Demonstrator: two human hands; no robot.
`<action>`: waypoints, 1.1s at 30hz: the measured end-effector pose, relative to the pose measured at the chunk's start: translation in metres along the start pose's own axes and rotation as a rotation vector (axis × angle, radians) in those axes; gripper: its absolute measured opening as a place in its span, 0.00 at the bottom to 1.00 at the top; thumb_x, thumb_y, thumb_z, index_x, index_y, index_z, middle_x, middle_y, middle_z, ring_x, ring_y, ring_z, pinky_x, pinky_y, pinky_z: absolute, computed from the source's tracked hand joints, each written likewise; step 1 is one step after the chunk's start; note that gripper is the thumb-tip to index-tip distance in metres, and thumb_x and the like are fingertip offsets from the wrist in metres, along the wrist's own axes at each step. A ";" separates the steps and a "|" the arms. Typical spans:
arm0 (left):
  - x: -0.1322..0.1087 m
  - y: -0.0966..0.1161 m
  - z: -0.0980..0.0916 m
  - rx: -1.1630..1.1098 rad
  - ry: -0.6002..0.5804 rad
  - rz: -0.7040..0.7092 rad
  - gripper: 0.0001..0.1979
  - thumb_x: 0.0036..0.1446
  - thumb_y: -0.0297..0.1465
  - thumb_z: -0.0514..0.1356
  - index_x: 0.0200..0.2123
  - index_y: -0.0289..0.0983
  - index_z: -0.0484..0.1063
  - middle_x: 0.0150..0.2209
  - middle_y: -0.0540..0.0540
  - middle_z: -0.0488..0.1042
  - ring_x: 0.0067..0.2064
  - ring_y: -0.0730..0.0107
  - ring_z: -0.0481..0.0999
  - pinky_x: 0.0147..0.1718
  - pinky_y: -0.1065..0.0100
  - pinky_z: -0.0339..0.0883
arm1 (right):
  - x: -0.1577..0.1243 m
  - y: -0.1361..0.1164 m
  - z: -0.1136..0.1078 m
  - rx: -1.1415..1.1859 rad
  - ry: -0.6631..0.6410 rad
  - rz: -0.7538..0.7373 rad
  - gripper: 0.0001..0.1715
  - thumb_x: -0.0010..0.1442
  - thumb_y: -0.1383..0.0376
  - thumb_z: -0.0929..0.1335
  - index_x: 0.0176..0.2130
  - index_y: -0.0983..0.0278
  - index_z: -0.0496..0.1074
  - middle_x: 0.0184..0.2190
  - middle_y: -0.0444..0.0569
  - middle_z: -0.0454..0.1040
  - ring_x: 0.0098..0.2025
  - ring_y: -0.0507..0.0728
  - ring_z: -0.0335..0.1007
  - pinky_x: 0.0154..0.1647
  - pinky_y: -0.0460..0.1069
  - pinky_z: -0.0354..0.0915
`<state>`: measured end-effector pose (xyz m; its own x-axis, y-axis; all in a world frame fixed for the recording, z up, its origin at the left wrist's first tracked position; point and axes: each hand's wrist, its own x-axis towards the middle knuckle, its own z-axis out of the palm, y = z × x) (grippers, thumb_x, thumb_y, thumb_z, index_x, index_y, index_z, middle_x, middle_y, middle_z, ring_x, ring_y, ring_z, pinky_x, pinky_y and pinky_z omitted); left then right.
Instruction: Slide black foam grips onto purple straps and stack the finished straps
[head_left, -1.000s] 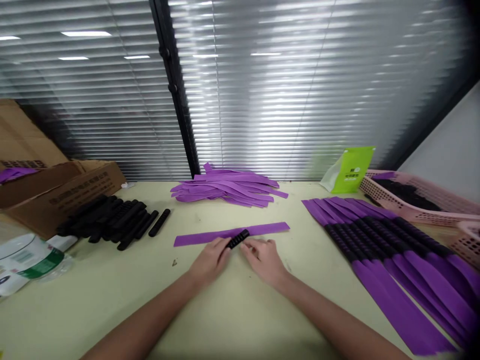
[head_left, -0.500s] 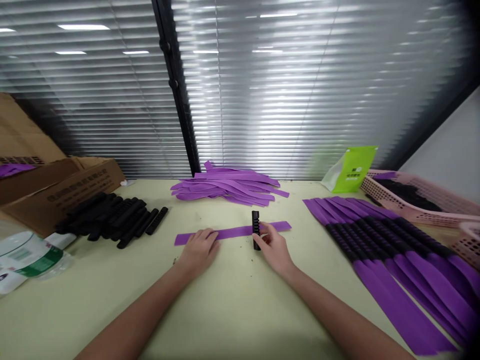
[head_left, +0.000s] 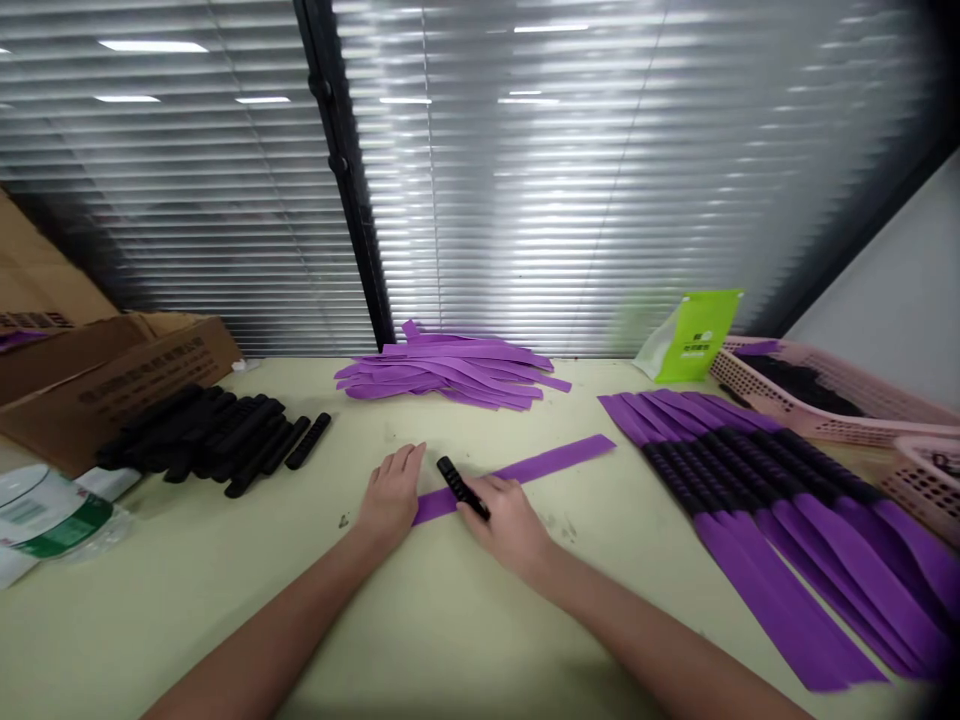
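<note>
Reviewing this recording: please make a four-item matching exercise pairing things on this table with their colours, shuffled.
Things
1. Ribbed bar in the right hand
2. Single strip beside the left hand
3. Stand-up pouch
4. Cardboard box

Colours
A. Lime green front
B. Black
C. Brown
D. Purple

Pairs: 1-B, 2-D, 3-A, 4-C

Blinds point(head_left: 510, 240) glowed with glare near the middle, lamp reflections point(head_left: 154, 46) showed as white streaks, the table point(head_left: 420, 620) was softly lit and dimmer at its near edge, wide-angle distortion stretched the sides, right-hand corners darkened, box point(head_left: 142, 378) lettering looked blurred.
</note>
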<state>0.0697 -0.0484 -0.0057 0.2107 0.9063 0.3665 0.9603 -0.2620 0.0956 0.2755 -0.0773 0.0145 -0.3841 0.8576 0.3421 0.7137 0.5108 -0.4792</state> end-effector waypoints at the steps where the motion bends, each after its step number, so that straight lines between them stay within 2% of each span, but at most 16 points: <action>1: -0.001 0.002 0.000 0.043 -0.024 0.003 0.27 0.57 0.18 0.46 0.60 0.34 0.58 0.56 0.37 0.66 0.54 0.56 0.66 0.49 0.56 0.65 | 0.000 -0.003 0.002 -0.058 -0.026 -0.037 0.15 0.61 0.66 0.64 0.48 0.63 0.71 0.36 0.49 0.75 0.39 0.56 0.70 0.43 0.51 0.60; 5: -0.003 0.010 -0.004 0.133 -0.103 0.050 0.25 0.60 0.22 0.47 0.61 0.36 0.58 0.57 0.38 0.64 0.55 0.57 0.64 0.49 0.58 0.64 | 0.005 -0.011 0.004 -0.258 -0.113 -0.091 0.12 0.62 0.67 0.63 0.44 0.66 0.73 0.36 0.52 0.75 0.41 0.57 0.69 0.45 0.52 0.57; 9: -0.003 0.011 -0.011 0.180 -0.170 0.065 0.26 0.59 0.21 0.46 0.61 0.38 0.58 0.58 0.39 0.63 0.57 0.55 0.61 0.50 0.57 0.62 | 0.013 0.004 -0.010 -0.340 -0.174 0.018 0.12 0.62 0.67 0.63 0.40 0.66 0.75 0.35 0.52 0.75 0.39 0.56 0.69 0.43 0.51 0.56; 11: -0.004 0.009 -0.012 0.189 -0.181 0.067 0.27 0.59 0.19 0.45 0.60 0.39 0.58 0.59 0.39 0.63 0.57 0.55 0.61 0.50 0.56 0.61 | 0.017 0.028 -0.026 -0.371 -0.162 0.136 0.12 0.62 0.68 0.63 0.38 0.66 0.75 0.34 0.52 0.74 0.36 0.55 0.69 0.42 0.50 0.56; 13: -0.004 0.007 -0.011 0.185 -0.181 0.073 0.28 0.58 0.18 0.44 0.60 0.39 0.58 0.59 0.39 0.63 0.56 0.55 0.61 0.51 0.55 0.60 | 0.019 0.062 -0.046 -0.427 -0.108 0.279 0.12 0.61 0.69 0.63 0.37 0.66 0.76 0.35 0.52 0.74 0.35 0.55 0.69 0.41 0.50 0.56; 16: -0.003 0.005 -0.008 0.157 -0.180 0.081 0.29 0.56 0.17 0.44 0.60 0.38 0.58 0.59 0.39 0.62 0.56 0.54 0.61 0.51 0.55 0.60 | 0.021 0.113 -0.075 -0.528 -0.020 0.490 0.13 0.60 0.68 0.63 0.37 0.66 0.77 0.38 0.54 0.74 0.39 0.57 0.70 0.38 0.50 0.56; 18: -0.002 0.004 -0.007 0.138 -0.184 0.079 0.30 0.56 0.17 0.45 0.61 0.39 0.57 0.59 0.39 0.62 0.57 0.55 0.61 0.51 0.55 0.60 | 0.020 0.128 -0.085 -0.561 0.023 0.535 0.13 0.61 0.67 0.62 0.38 0.67 0.76 0.39 0.55 0.74 0.41 0.58 0.69 0.38 0.50 0.55; 19: -0.001 0.004 -0.006 0.129 -0.188 0.078 0.30 0.55 0.17 0.45 0.61 0.39 0.57 0.59 0.39 0.62 0.57 0.55 0.61 0.51 0.55 0.60 | 0.019 0.128 -0.086 -0.564 0.034 0.523 0.13 0.62 0.67 0.62 0.38 0.67 0.76 0.39 0.56 0.74 0.42 0.59 0.69 0.39 0.51 0.55; 21: 0.000 0.005 -0.006 0.118 -0.199 0.076 0.30 0.55 0.17 0.45 0.61 0.39 0.57 0.59 0.40 0.62 0.57 0.56 0.61 0.51 0.56 0.60 | 0.016 0.108 -0.076 -0.534 0.033 0.442 0.13 0.62 0.67 0.62 0.38 0.67 0.76 0.37 0.55 0.74 0.41 0.59 0.69 0.41 0.52 0.55; 24: 0.001 0.008 -0.008 0.114 -0.204 0.071 0.29 0.57 0.17 0.44 0.61 0.37 0.57 0.59 0.39 0.62 0.57 0.55 0.61 0.51 0.55 0.60 | 0.008 0.050 -0.044 -0.382 -0.007 0.222 0.13 0.63 0.66 0.62 0.42 0.65 0.74 0.35 0.52 0.74 0.38 0.57 0.69 0.43 0.52 0.55; 26: 0.001 0.009 -0.009 0.118 -0.200 0.070 0.26 0.59 0.19 0.44 0.60 0.36 0.57 0.58 0.39 0.63 0.57 0.55 0.61 0.51 0.55 0.61 | 0.005 0.015 -0.020 -0.268 -0.078 0.034 0.14 0.63 0.65 0.62 0.44 0.64 0.74 0.35 0.51 0.75 0.39 0.56 0.69 0.43 0.52 0.55; 28: 0.000 0.009 -0.010 0.121 -0.200 0.070 0.25 0.59 0.20 0.44 0.60 0.36 0.58 0.58 0.38 0.63 0.57 0.54 0.61 0.51 0.55 0.61 | 0.005 0.000 -0.007 -0.224 -0.118 -0.041 0.14 0.62 0.66 0.63 0.45 0.64 0.74 0.35 0.51 0.75 0.39 0.56 0.69 0.43 0.51 0.56; 30: 0.000 0.007 -0.010 0.125 -0.207 0.067 0.26 0.58 0.19 0.45 0.60 0.36 0.59 0.58 0.38 0.63 0.57 0.54 0.61 0.51 0.55 0.60 | 0.011 0.013 -0.010 -0.238 -0.118 0.029 0.14 0.62 0.67 0.62 0.44 0.65 0.75 0.35 0.52 0.75 0.38 0.56 0.69 0.42 0.50 0.57; 33: 0.001 0.006 -0.012 0.125 -0.225 0.050 0.27 0.57 0.18 0.44 0.58 0.37 0.60 0.58 0.39 0.62 0.57 0.54 0.61 0.51 0.55 0.60 | 0.022 0.074 -0.044 -0.338 -0.049 0.339 0.14 0.61 0.68 0.62 0.39 0.66 0.77 0.36 0.53 0.75 0.36 0.55 0.69 0.39 0.49 0.57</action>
<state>0.0734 -0.0530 0.0059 0.2805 0.9478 0.1513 0.9598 -0.2781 -0.0376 0.3452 -0.0237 0.0219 -0.1180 0.9785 0.1692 0.9509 0.1604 -0.2645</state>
